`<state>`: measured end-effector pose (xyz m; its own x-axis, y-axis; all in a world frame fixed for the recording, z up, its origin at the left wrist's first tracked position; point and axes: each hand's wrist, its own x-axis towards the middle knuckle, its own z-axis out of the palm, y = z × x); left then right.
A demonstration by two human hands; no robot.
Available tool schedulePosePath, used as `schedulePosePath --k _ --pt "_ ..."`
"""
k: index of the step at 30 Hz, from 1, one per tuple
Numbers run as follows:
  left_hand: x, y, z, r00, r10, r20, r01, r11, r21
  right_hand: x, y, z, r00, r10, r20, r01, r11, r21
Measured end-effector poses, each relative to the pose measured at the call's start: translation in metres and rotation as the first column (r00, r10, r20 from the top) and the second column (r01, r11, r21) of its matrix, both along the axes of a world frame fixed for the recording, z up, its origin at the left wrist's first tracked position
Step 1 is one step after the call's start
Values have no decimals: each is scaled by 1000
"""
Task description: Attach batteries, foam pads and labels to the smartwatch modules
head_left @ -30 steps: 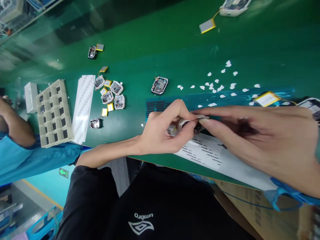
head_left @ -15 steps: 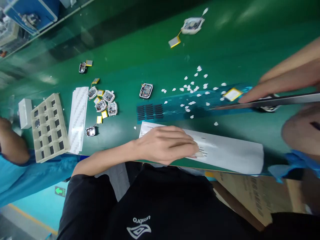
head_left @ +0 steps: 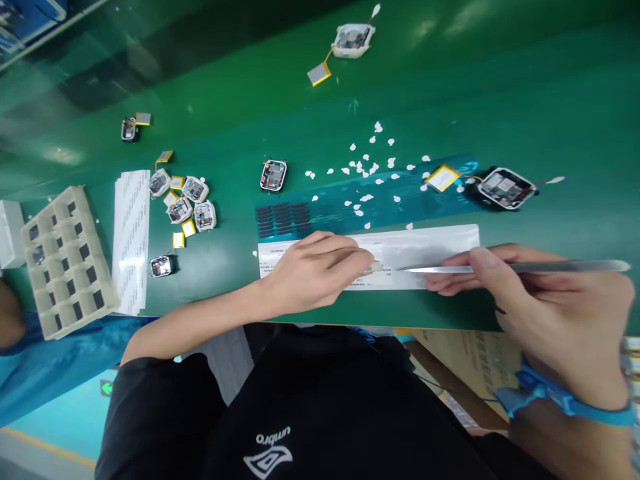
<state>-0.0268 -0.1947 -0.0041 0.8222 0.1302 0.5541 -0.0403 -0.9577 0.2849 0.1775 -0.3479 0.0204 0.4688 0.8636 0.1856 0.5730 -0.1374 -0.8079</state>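
My left hand lies over a white label sheet at the table's front edge. Its fingers are curled together, with the tips pressed on the sheet beside small printed marks. My right hand is closed around metal tweezers. Their thin tip points left over the sheet, short of my left fingertips; whether it touches the sheet I cannot tell. Behind the sheet runs a blue film strip bearing black strips and scattered white round stickers. An opened watch body with a yellow-edged battery sits behind my right hand.
Several opened watch bodies with batteries cluster on the left. Beyond them are white printed strips and a beige compartment tray. Another watch body sits mid-table, and a white one lies farther back. A co-worker's arm shows at far left.
My right hand has come down and toward me with the tweezers, from over the watch body to the sheet. The sheet's right end looks flatter. The view has shifted slightly right.
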Motion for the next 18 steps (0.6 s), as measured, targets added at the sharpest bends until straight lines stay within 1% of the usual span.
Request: schedulePosePath --k 3,6,10,14,17,18 --pt "0 0 1 1000 -2 6 2 1000 2 -4 -4 1 998 -31 -47 28 998 -61" --pt "1 -1 2 1000 1 1 -1 1000 6 -3 -9 2 996 -22 -88 11 993 -119" --pt "0 -1 3 1000 8 -15 -8 1000 10 1 -13 1 988 -39 -147 17 988 -151" --pt "0 -1 1 1000 6 -25 -5 1000 19 5 -14 1 983 25 -180 -58 982 -180" --pt "0 -1 -3 999 3 -39 -2 1000 14 12 -16 0 948 79 -307 -133 978 -159" --pt "-1 0 -5 999 -6 -51 6 1000 4 16 -16 0 942 81 -327 -135 980 -145"
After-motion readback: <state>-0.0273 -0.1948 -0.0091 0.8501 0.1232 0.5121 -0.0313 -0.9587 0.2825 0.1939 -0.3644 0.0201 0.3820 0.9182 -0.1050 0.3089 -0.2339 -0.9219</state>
